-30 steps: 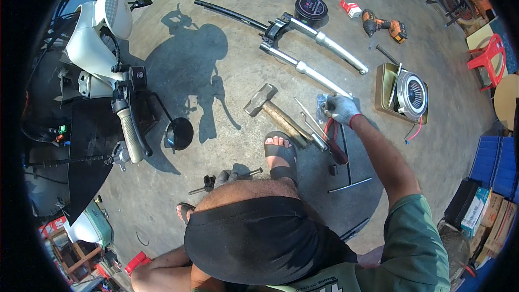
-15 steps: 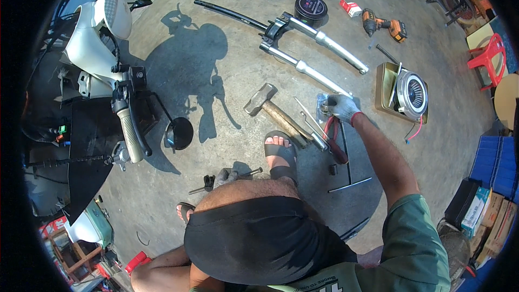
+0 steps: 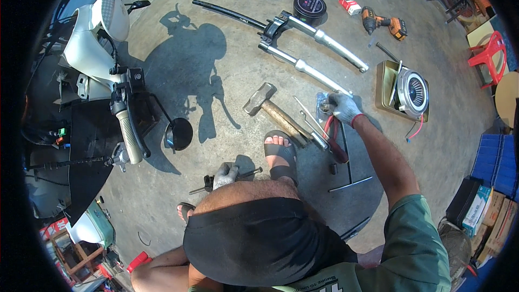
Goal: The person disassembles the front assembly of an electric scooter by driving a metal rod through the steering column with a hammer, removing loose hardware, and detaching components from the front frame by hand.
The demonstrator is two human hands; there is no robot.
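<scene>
My right hand, in a grey-white work glove, reaches to the floor beside a small clear plastic bag of metal parts. Its fingers curl downward; whatever is in them is hidden. The gloved left hand shows partly behind my knee, fingers bent and pressed together. It is beside a metal rod with a bolt head and a black clamp-like piece; I cannot make out what it grips. Between the hands lie a sledgehammer, red-handled pliers and a T-handle wrench.
Silver fork legs lie ahead, near a round black tin. A cordless drill and a square tin holding a round motor-like part are at right. A white motorbike front with its mirror stands at left.
My left hand has risen slightly, showing more of its fingers above the knee. The right hand stays by the plastic bag, with only a slight shift.
</scene>
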